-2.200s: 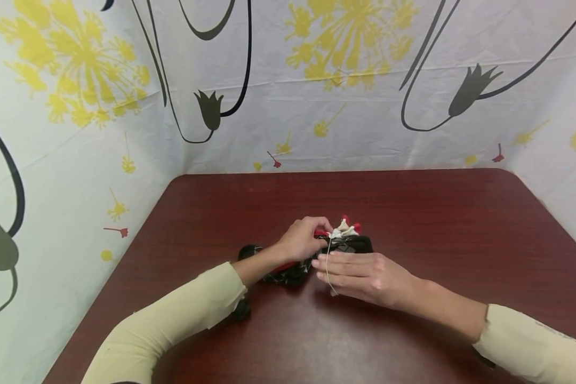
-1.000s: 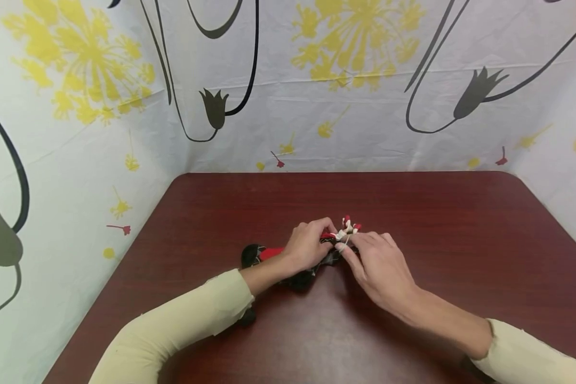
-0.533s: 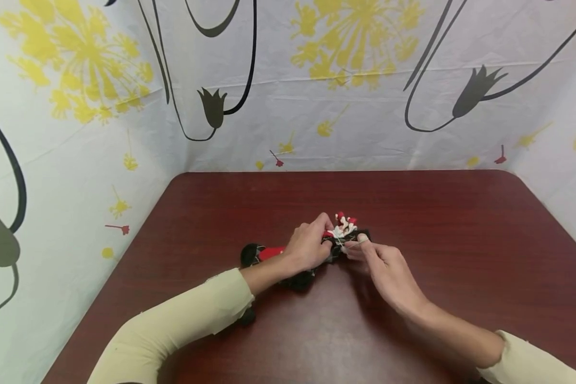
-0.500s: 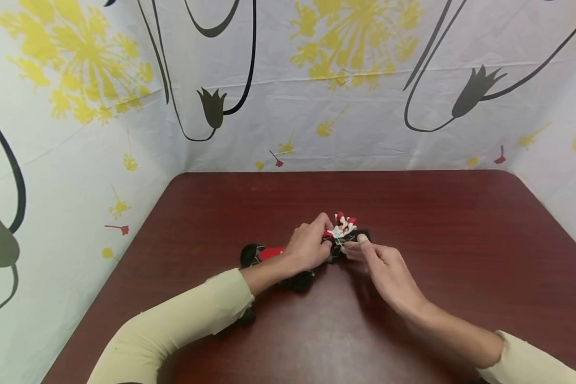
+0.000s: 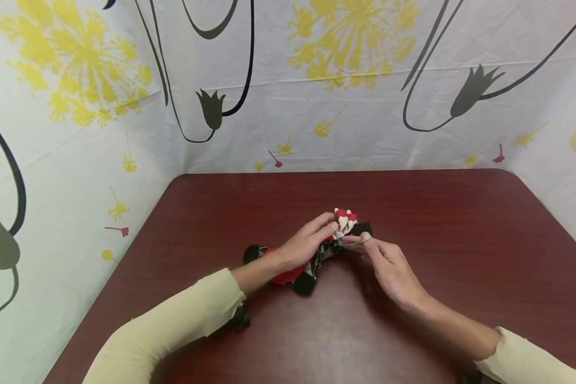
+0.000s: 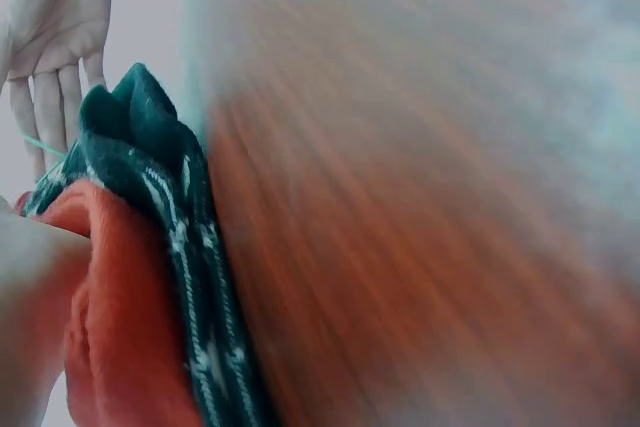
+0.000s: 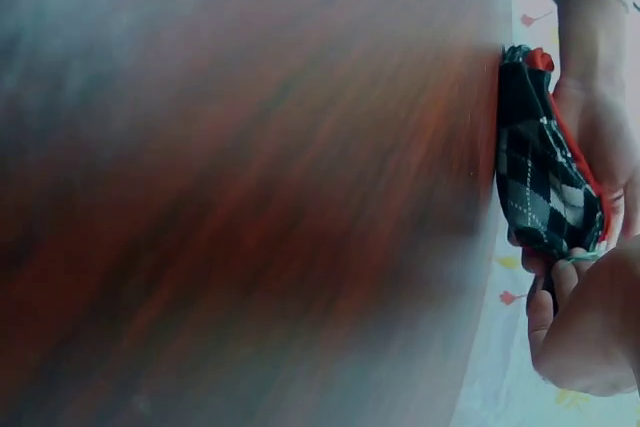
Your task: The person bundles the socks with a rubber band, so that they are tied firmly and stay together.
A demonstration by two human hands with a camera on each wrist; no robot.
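Observation:
A black-and-white checked cloth piece (image 5: pixel 319 257) with red lining lies bunched on the table. My left hand (image 5: pixel 300 246) grips its far end, thumb and fingers beside a small white-and-red trim (image 5: pixel 344 220) that stands up. From that end a thin pale cord (image 5: pixel 355 244) runs to my right hand (image 5: pixel 394 271), which pinches it between thumb and finger. In the left wrist view, the red lining (image 6: pixel 130 317) and dark edge fill the left side. The right wrist view has the checked side (image 7: pixel 540 172) hanging between both hands, the cord (image 7: pixel 580 257) at its lower end.
A dark reddish-brown table (image 5: pixel 413 205) lies under the hands. White curtains (image 5: pixel 269 133) printed with yellow and grey flowers stand behind and at both sides. A dark band (image 5: pixel 240 318) shows under the left forearm.
My right hand has gone from flat fingers beside the cord to pinching it and drawing it rightward. My left hand has turned, its thumb now up by the trim, baring more checked cloth.

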